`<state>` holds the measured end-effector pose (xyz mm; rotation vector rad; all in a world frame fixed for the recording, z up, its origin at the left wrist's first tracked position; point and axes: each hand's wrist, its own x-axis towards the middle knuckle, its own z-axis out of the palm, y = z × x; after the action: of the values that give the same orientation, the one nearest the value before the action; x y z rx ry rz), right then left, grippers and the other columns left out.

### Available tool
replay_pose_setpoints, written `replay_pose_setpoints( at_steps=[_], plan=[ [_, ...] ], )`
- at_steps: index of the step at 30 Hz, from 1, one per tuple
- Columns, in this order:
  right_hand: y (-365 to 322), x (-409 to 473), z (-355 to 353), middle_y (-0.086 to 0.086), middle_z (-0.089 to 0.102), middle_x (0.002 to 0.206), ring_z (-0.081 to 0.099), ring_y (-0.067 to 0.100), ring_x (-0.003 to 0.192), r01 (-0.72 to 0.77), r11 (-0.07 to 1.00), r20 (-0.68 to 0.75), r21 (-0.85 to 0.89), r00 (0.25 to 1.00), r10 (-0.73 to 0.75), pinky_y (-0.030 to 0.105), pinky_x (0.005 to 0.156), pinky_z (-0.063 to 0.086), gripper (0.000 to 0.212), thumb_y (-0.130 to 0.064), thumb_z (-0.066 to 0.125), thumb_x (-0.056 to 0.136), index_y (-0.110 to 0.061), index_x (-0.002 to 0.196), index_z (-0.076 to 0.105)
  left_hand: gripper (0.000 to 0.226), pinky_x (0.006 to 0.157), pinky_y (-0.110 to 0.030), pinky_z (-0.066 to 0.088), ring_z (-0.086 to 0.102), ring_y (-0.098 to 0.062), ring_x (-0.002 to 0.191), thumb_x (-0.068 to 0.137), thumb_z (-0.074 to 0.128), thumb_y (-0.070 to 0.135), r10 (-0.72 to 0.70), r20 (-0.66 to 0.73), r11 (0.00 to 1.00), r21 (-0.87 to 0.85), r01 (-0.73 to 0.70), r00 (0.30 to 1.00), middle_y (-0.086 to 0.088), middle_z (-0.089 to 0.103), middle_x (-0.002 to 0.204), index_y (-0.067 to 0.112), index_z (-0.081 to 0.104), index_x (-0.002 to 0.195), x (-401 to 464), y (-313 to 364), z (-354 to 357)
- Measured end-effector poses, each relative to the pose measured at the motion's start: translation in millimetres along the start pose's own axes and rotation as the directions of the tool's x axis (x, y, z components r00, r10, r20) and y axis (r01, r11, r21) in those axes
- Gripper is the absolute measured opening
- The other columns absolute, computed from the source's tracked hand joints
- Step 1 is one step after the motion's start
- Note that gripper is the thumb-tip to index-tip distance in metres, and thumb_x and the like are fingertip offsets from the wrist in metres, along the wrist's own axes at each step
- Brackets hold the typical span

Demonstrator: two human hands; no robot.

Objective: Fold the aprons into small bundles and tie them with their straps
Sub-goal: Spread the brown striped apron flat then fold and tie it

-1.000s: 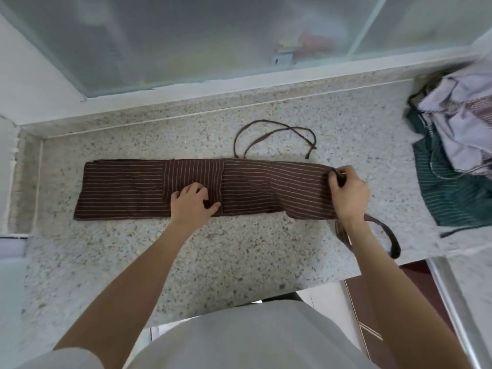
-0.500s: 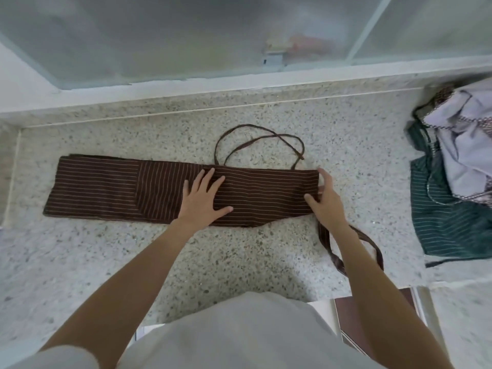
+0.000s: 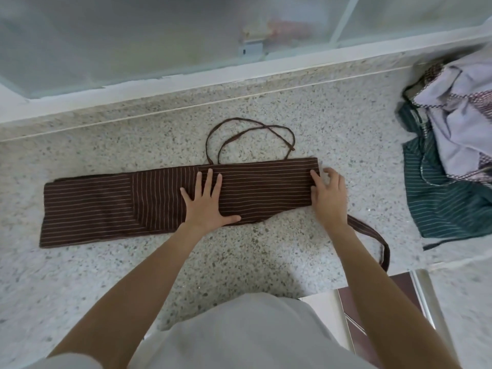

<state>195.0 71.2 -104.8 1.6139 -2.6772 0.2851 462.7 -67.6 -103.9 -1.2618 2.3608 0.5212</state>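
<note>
A brown striped apron [image 3: 111,206] lies folded into a long flat strip across the speckled counter [image 3: 239,262]. My left hand [image 3: 206,206] presses flat on its middle, fingers spread. My right hand [image 3: 328,194] rests at the strip's right end, fingers spread and touching the edge of the cloth. A thin brown strap [image 3: 250,131] loops on the counter behind the strip. A wider brown strap [image 3: 372,235] trails from under my right wrist toward the counter's front edge.
A heap of other aprons sits at the right: a green striped one [image 3: 450,206] under a pale lilac one [image 3: 463,113]. A frosted sliding window [image 3: 159,30] runs along the back. The counter's front edge drops off near my body.
My right hand let go of the apron's right end and now lies open against it. My left hand went from bunched to flat and spread on the cloth.
</note>
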Motion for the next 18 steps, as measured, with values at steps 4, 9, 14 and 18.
replay_pose_setpoints(
  at_steps=[4,9,14,18],
  plan=[
    [-41.2,-14.0,-14.6,0.018,0.053,0.124,0.049,0.033,0.111,0.021,0.990,-0.022,0.136,1.000,-0.018,0.043,0.096,0.045,0.029,-0.012,0.050,0.091,-0.007,0.118,0.060,0.091,0.115,-0.057,0.007,0.001,-0.026,0.144,0.077,0.057,0.066,0.080,-0.230,0.970,-0.206,-0.129,0.970,-0.006,0.007,0.157,0.026,0.018,0.149,-14.1,-11.4,7.3],
    [-148.1,-40.8,-2.3,0.010,0.057,0.123,0.049,0.025,0.115,0.263,0.902,0.000,0.343,0.960,-0.280,0.038,0.097,0.042,0.030,-0.020,0.043,0.094,-0.011,0.117,0.061,0.052,0.113,-0.040,0.022,0.023,-0.028,0.138,0.089,0.062,0.027,-0.069,-0.434,0.867,-0.472,-0.161,0.898,-0.009,0.035,0.147,0.014,0.045,0.136,-54.1,-52.8,22.0],
    [-253.9,-59.6,21.4,0.010,0.057,0.129,0.048,0.029,0.126,0.400,0.808,0.124,0.433,0.861,-0.493,0.043,0.103,0.037,0.039,-0.025,0.034,0.093,-0.013,0.117,0.063,0.048,0.107,-0.047,0.033,0.036,-0.035,0.130,0.085,0.067,0.016,-0.213,-0.435,0.885,-0.466,-0.016,0.875,-0.012,0.045,0.139,0.011,0.051,0.130,-92.5,-128.7,39.9],
    [-312.1,-65.1,36.9,0.013,0.056,0.129,0.050,0.032,0.124,0.494,0.761,0.138,0.421,0.794,-0.592,0.049,0.100,0.040,0.033,-0.020,0.040,0.091,-0.014,0.110,0.066,0.039,0.108,-0.049,0.031,0.037,-0.039,0.130,0.089,0.061,0.011,-0.373,-0.406,0.861,-0.487,0.147,0.835,-0.015,0.048,0.137,0.010,0.055,0.127,-117.2,-199.2,46.0]
  ],
)
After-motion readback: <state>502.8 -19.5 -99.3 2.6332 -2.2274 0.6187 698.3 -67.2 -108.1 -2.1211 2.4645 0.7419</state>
